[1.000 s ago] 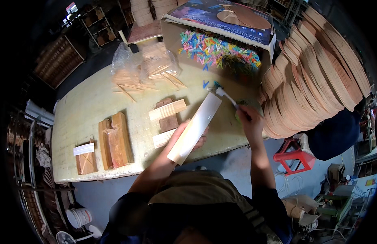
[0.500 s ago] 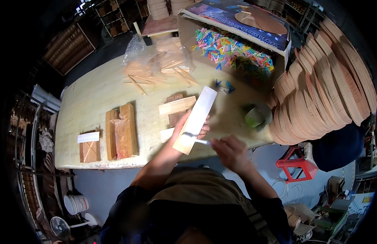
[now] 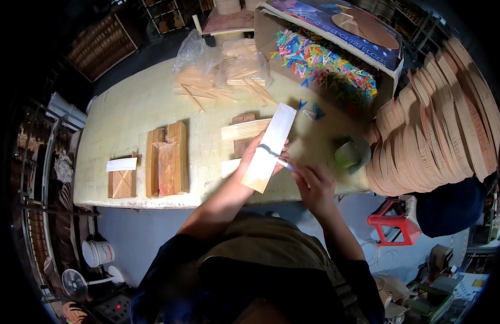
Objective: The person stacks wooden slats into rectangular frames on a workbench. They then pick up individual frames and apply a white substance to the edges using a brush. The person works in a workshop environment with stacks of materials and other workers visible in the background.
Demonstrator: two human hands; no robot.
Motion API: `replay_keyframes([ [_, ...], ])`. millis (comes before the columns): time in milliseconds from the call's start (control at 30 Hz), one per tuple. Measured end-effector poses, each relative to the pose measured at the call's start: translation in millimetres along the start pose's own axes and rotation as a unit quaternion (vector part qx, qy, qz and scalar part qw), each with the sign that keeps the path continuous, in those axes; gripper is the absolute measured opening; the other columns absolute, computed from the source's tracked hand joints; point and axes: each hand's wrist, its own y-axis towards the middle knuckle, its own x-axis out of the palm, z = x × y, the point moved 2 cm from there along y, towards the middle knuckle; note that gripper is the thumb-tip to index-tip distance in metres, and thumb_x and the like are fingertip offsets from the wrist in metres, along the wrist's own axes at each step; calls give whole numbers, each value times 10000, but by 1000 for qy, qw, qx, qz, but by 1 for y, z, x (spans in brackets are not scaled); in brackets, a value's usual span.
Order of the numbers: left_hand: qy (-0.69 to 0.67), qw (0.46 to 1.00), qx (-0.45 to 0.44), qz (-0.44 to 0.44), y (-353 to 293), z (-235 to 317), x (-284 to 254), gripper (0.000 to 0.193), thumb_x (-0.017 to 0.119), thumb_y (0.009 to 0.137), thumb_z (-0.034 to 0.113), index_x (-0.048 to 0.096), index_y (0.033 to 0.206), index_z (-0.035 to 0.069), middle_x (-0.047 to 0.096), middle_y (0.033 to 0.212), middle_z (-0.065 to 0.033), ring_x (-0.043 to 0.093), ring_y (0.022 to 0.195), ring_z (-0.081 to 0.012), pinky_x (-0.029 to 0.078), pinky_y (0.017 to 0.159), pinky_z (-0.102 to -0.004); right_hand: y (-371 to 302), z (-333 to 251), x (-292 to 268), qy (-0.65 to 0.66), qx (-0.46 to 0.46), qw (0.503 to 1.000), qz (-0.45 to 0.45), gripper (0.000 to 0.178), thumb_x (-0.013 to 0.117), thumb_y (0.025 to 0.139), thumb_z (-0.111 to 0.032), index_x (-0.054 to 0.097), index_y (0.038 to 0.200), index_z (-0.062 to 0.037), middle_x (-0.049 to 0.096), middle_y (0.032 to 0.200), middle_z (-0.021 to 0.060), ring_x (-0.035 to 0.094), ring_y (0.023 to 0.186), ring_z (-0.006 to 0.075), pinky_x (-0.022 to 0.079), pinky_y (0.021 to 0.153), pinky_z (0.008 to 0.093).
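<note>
My left hand (image 3: 252,153) grips a long, flat, pale wooden strip (image 3: 278,127) from beneath, tilted above the table's near edge. Most of the strip's face looks white and glossy; its lower end shows bare wood colour. In my right hand (image 3: 317,186) is a slim brush (image 3: 285,163) with a light handle, its dark tip lying across the middle of the strip. Behind my left hand, pale slats (image 3: 244,129) rest across brown blocks (image 3: 243,117). To the right stands a green cup (image 3: 346,154) with a dark rim.
A carton (image 3: 393,73) of colourful small clips stands at the back, a few loose clips (image 3: 316,111) before it. Tall stacks of curved wooden strips (image 3: 433,124) crowd the right. Bagged sticks (image 3: 198,73), a grooved wooden block (image 3: 168,162) and a smaller block (image 3: 122,183) occupy the table.
The brush tip has slid from near the strip's lower end up to its middle, my right hand following. The whole view has shifted slightly; my left hand keeps its hold.
</note>
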Motion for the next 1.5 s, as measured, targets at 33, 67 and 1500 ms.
replay_keyframes([
  [33, 11, 1000, 3, -4, 1, 0, 0, 547, 551, 918, 409, 514, 1149, -86, 507, 971, -109, 463, 822, -185, 421, 663, -290, -4, -7, -1, 14, -41, 999, -25, 246, 725, 756, -56, 709, 1001, -82, 596, 779, 66, 574, 643, 222, 467, 533, 329],
  [67, 0, 999, 4, -35, 3, 4, -3, 551, 556, 913, 413, 513, 1148, -84, 513, 965, -107, 470, 826, -189, 427, 666, -289, -10, -17, -2, 29, -83, 995, -46, 260, 718, 760, -61, 704, 1018, -83, 595, 780, 65, 577, 657, 229, 471, 541, 342],
  [1500, 4, 995, 68, 74, -20, 9, 16, 473, 531, 930, 360, 539, 1091, -85, 530, 899, -107, 471, 764, -185, 426, 607, -261, -14, -8, -18, 168, -69, 978, -100, 277, 782, 706, -48, 718, 976, -62, 627, 800, 72, 606, 652, 187, 486, 555, 307],
])
